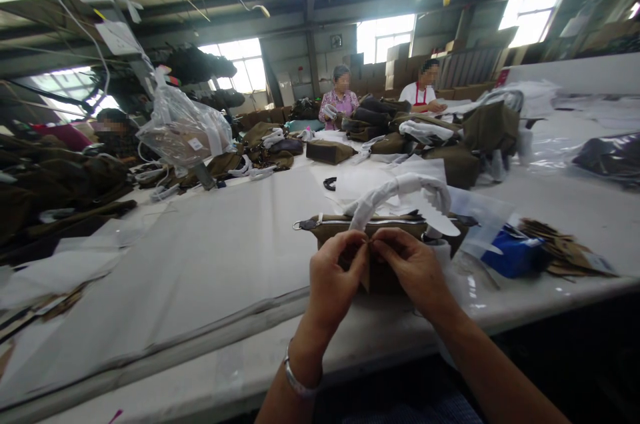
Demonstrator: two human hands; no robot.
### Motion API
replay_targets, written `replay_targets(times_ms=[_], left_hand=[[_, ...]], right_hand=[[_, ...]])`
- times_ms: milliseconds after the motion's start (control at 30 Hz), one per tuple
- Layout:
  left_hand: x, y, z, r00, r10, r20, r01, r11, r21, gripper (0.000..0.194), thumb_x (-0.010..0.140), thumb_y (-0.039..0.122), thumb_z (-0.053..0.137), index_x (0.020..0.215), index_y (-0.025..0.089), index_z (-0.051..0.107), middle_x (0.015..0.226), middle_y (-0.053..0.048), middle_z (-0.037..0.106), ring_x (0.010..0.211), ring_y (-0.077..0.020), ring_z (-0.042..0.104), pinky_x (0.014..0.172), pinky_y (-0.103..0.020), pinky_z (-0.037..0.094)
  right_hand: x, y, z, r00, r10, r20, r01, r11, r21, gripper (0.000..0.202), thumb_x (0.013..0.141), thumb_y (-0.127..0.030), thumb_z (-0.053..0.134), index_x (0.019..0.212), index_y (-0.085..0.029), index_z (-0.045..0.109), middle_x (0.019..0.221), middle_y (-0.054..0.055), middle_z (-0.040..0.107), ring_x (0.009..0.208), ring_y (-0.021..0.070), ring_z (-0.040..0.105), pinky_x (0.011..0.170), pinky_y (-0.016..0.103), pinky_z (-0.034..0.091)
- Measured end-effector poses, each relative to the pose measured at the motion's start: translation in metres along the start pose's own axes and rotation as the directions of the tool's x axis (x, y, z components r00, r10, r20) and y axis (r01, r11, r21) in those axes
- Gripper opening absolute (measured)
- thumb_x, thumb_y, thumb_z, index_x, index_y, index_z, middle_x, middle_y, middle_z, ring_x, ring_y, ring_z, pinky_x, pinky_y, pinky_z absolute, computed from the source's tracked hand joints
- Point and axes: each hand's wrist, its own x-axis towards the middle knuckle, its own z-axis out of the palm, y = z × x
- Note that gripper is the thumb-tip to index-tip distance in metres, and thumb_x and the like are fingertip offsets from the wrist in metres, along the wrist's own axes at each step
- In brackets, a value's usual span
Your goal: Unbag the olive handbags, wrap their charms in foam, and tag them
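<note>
In front of me on the table stands an olive-brown handbag (pixel 320 229) with a silver zipper along its top. Its raised handle (pixel 380 194) is wrapped in white paper. My left hand (pixel 334 271) and my right hand (pixel 413 267) meet at the bag's near side, fingertips pinched close together. A small tan tag-like piece (pixel 367 275) hangs between them, its upper end hidden by the fingers. Whether a cord or strap is also pinched there I cannot tell. White wrapping (pixel 440 252) covers something beside my right hand.
To the right lie a blue packet (pixel 515 252) and a stack of brown cardboard tags (pixel 565 247). A small black curved piece (pixel 330 184) lies beyond the bag. More bags (pixel 375 119) are heaped farther back, with people behind. A plastic-wrapped bundle (pixel 183 124) hangs at left.
</note>
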Motion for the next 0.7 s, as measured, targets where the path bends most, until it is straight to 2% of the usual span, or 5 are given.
replay_targets(times_ms=[100,233,333,633,700], left_hand=[[-0.0004,-0.0007,0.0001,1.000,0.011,0.002,-0.011,0.999,0.047,0.013,0.092,0.023,0.069,0.104,0.023,0.072,0.093,-0.002,0.076,0.082,-0.0175,0.070,0.077,-0.028,0.054],[0.0002,-0.0001,-0.0020,0.996,0.082,0.028,-0.085,0.986,0.145,0.016,0.090,0.017,0.068,0.104,0.024,0.073,0.092,-0.002,0.075,0.083,-0.0182,0.069,0.078,-0.029,0.054],[0.0010,0.0007,-0.0035,0.991,0.122,0.050,-0.130,0.970,0.205,0.019,0.090,0.014,0.068,0.105,0.025,0.073,0.092,-0.001,0.075,0.082,-0.0187,0.069,0.077,-0.029,0.054],[0.0015,0.0009,-0.0052,0.987,0.145,0.071,-0.158,0.958,0.238,0.020,0.090,0.012,0.068,0.104,0.025,0.072,0.091,-0.001,0.075,0.082,-0.0192,0.069,0.076,-0.030,0.054],[0.0017,0.0002,-0.0059,0.986,0.148,0.074,-0.162,0.957,0.242,0.019,0.090,0.012,0.068,0.104,0.024,0.072,0.091,-0.001,0.075,0.082,-0.0190,0.069,0.076,-0.030,0.053]], right_hand=[[-0.0007,0.0008,-0.0002,1.000,0.009,-0.005,-0.009,1.000,-0.015,0.021,0.080,-0.043,0.079,0.088,-0.024,0.077,0.086,0.002,0.077,0.076,0.0207,0.071,0.074,0.033,0.061],[-0.0021,0.0015,-0.0011,1.000,0.010,-0.014,-0.010,1.000,-0.027,0.018,0.079,-0.040,0.080,0.088,-0.025,0.078,0.087,0.001,0.078,0.080,0.0207,0.072,0.081,0.033,0.060],[-0.0028,0.0004,-0.0011,1.000,-0.006,-0.030,0.005,0.999,-0.054,0.018,0.079,-0.041,0.080,0.087,-0.025,0.079,0.087,0.001,0.079,0.080,0.0218,0.072,0.080,0.034,0.060],[-0.0026,0.0024,-0.0031,1.000,-0.001,-0.032,-0.001,0.997,-0.077,0.017,0.078,-0.041,0.080,0.086,-0.026,0.080,0.089,0.001,0.079,0.082,0.0221,0.073,0.080,0.034,0.059],[-0.0021,0.0017,-0.0031,0.999,0.015,-0.040,-0.018,0.998,-0.054,0.017,0.077,-0.041,0.081,0.085,-0.025,0.080,0.086,0.001,0.079,0.077,0.0209,0.072,0.076,0.033,0.059]])
